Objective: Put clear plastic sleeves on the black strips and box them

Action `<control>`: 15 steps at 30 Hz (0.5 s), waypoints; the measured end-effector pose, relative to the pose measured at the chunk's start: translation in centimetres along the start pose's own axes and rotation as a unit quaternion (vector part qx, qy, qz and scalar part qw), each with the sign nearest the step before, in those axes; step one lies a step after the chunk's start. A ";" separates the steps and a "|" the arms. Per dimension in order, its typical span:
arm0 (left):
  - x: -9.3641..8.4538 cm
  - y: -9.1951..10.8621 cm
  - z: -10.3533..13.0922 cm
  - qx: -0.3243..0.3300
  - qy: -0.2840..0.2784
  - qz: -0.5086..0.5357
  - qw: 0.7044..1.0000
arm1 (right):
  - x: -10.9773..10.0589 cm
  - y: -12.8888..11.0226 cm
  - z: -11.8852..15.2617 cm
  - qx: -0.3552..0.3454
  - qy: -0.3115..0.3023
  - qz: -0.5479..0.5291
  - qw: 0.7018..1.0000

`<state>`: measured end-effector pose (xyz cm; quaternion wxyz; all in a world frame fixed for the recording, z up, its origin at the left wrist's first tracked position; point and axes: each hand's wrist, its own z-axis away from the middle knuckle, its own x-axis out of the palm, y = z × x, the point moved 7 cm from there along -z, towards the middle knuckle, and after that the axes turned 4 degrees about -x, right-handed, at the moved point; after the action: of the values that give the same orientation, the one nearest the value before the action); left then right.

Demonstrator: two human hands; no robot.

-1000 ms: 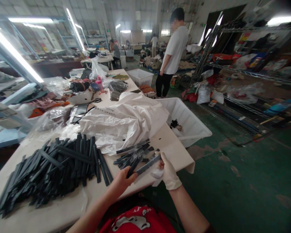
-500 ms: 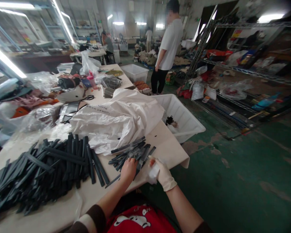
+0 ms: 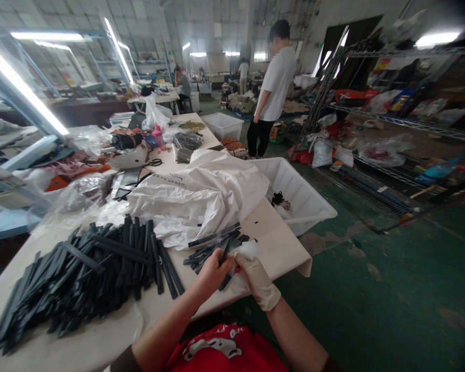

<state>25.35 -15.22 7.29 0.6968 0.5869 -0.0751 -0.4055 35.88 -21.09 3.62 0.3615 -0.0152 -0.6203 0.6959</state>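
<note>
My left hand [image 3: 214, 270], bare, is closed on a black strip [image 3: 224, 254] that sticks up past the fingers. Close against it, my right hand [image 3: 258, 278] wears a pale glove with the thumb and fingertips bare. It is closed around a crumpled white, partly see-through wad [image 3: 248, 250], which may be cloth or plastic. Both hands meet over the table's near edge. Just beyond them lies a small heap of black strips [image 3: 201, 257]. A much larger pile of black strips [image 3: 89, 279] spreads to the left.
A crumpled white sack [image 3: 201, 194] covers the middle of the table [image 3: 281, 243]. Scissors [image 3: 153, 162] lie farther back. A white plastic bin [image 3: 313, 199] stands off the right edge. A person in a white shirt [image 3: 279, 72] stands beyond it, near a cluttered wire rack [image 3: 406, 121].
My left hand has lifted from the small heap with a black strip and come to my right hand. The white wad now shows above the gloved fingers. The view has shifted slightly.
</note>
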 end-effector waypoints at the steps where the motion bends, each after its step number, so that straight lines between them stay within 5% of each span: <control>1: -0.4 0.1 0.6 -0.010 -0.013 0.002 1.000 | 0.0 0.0 -0.1 0.012 0.023 -0.020 0.999; 8: -1.3 0.7 3.5 -0.034 -0.117 0.033 0.992 | 2.6 -0.9 -0.9 0.052 0.022 -0.149 0.987; 15: -1.8 0.1 2.9 -0.058 -0.148 0.052 0.986 | 4.8 0.6 0.2 0.059 0.008 -0.073 0.996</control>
<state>22.56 -16.19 8.93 0.7311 0.4742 -0.1844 -0.4545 31.98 -18.72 5.13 0.4163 0.0458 -0.5748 0.7030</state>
